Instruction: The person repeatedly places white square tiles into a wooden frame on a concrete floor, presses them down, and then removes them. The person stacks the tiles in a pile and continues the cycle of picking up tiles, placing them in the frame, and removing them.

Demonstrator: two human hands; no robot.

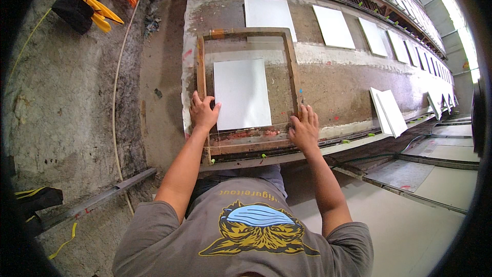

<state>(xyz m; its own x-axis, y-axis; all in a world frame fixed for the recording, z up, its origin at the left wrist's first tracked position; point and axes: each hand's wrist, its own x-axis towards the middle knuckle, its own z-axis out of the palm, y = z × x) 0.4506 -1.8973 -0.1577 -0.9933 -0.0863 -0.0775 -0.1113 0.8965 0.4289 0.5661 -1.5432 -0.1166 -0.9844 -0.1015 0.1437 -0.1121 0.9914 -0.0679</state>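
Observation:
A wooden screen-printing frame (293,66) lies over the near left end of a long work table. Inside its outline shows a white rectangular sheet (241,95), seemingly through thin mesh. My left hand (204,113) is closed on the frame's left bar, with the thumb pointing inward over the sheet's left edge. On the opposite bar, near its lower right corner, my right hand (305,129) is closed too, its fingers curled over the wood. The far bar of the frame overlaps another white sheet (269,13). Parts of both hands' fingertips are hidden.
Several white sheets (333,26) lie in a row along the table's (328,79) far side. Others (387,110) lean over its near right edge. Green clips (346,141) line the rails. Yellow and black cloth (84,7) hangs on the left wall.

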